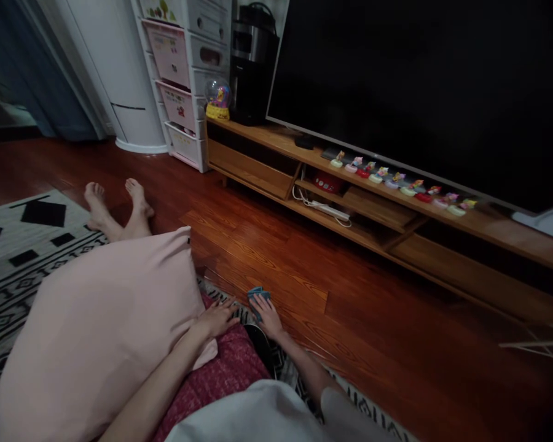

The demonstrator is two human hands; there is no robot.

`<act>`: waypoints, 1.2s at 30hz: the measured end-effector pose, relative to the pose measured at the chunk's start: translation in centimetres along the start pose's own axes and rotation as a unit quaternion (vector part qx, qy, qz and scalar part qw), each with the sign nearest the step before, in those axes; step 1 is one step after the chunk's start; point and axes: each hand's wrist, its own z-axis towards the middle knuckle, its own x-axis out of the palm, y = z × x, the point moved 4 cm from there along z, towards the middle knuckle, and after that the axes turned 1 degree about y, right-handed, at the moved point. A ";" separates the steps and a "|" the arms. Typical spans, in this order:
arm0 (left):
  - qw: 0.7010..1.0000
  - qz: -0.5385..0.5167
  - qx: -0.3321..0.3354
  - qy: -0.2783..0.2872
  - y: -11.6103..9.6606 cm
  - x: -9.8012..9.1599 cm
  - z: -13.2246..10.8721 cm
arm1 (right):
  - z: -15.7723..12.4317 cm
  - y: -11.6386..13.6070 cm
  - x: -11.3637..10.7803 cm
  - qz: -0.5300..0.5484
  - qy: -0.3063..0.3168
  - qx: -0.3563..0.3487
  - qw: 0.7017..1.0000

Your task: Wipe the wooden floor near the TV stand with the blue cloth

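Note:
My right hand [266, 313] rests on a small stack of blue-green cards or packets [257, 291] at the rug's edge beside the wooden floor; its fingers are spread over them. To its left, my left hand [218, 317] lies with fingers apart on the red cloth [228, 362] over my lap, holding nothing. A large pale pink pillow [105, 319] covers my legs, under my left forearm. Close to my right wrist, a dark rounded object [261, 345] is partly hidden by the cloth.
Ahead runs a low wooden TV stand [258, 142] with a large screen [419, 92] and a row of several small figurines [378, 175]. A snow globe [218, 101] stands near the pink-and-white drawers [177, 104]. Bare feet [138, 199] show beyond the pillow, beside the patterned rug [9, 245].

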 end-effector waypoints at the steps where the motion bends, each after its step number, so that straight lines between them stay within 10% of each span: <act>1: 1.000 0.003 -0.001 0.002 -0.1 -0.1 -0.1 | 0.6 -1.0 -0.8 0.002 -0.003 0.016 1.000; 7: 1.000 0.009 -0.012 0.007 -0.5 -0.7 -0.5 | 5.1 -7.6 -5.0 0.001 -0.045 0.259 0.965; 11: 1.000 0.010 -0.015 0.010 -0.7 -0.8 -0.5 | 4.9 -5.8 -4.1 0.005 -0.036 0.246 0.969; 18: 1.000 0.003 -0.012 0.005 -0.3 -0.4 -0.2 | -4.6 -1.8 -2.2 0.017 -0.006 0.013 1.000; 26: 1.000 -0.004 -0.008 -0.003 0.1 -0.1 -0.1 | -13.6 -13.7 -4.8 -0.047 -0.106 0.335 0.935; 31: 1.000 0.002 -0.017 0.006 -0.4 -0.6 -0.3 | -10.2 -15.9 -5.3 -0.039 -0.202 0.557 0.805; 36: 0.999 0.012 -0.025 0.020 -0.5 -0.7 -0.3 | -1.0 -9.8 -3.3 -0.006 -0.162 0.405 0.900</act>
